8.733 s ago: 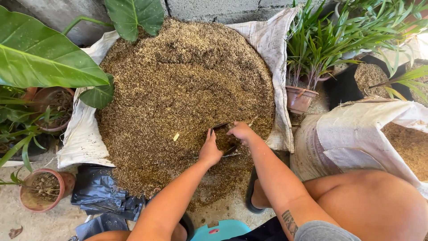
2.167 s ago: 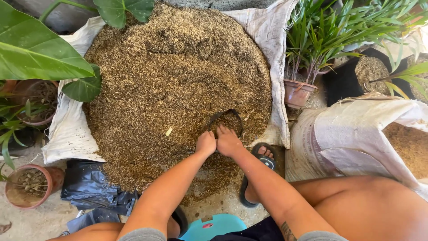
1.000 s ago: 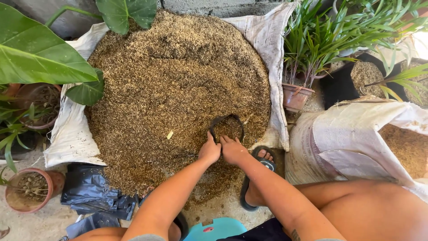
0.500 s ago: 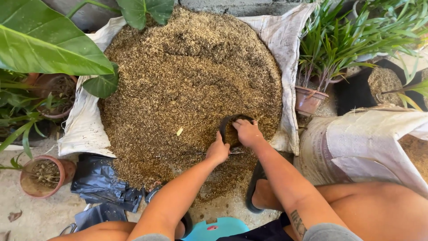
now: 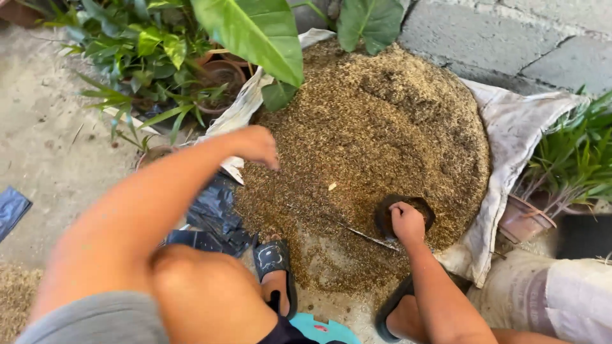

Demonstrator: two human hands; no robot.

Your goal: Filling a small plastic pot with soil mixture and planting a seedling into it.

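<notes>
Right hand (image 5: 407, 223): forearm comes up from 6 o'clock, slanting slightly toward 11. Wrist straight, back of hand to the camera, fingers curled down together over the near rim of a small dark pot (image 5: 403, 215). Grip looks closed on the rim, though the fingertips are hidden inside.

Left hand (image 5: 256, 145): arm sweeps in from the lower left toward 2 o'clock, raised and blurred, close to the camera. Fingers appear drawn together and bent downward, holding nothing visible; whether loosely closed or part open cannot be told. It hangs over the left edge of the husk pile (image 5: 382, 146), apart from it as far as can be judged.

Pot: sunk in the pile at the pile's 5 o'clock edge, mouth facing up, so its axis runs roughly vertical; only the dark rim and hollow show. A thin stick (image 5: 366, 234) lies just beside it at its 8 o'clock, long axis running from 10 to 4.

Surroundings: pile sits on a white cloth sack (image 5: 510, 153) spread on concrete. Broad green leaf (image 5: 255, 35) at 12 o'clock, black plastic bags (image 5: 213, 213) at 9 o'clock of the pile, terracotta pot (image 5: 523, 220) with grassy plant at 3 o'clock. Dark sandal (image 5: 274, 264) on the foot at 6 o'clock.
</notes>
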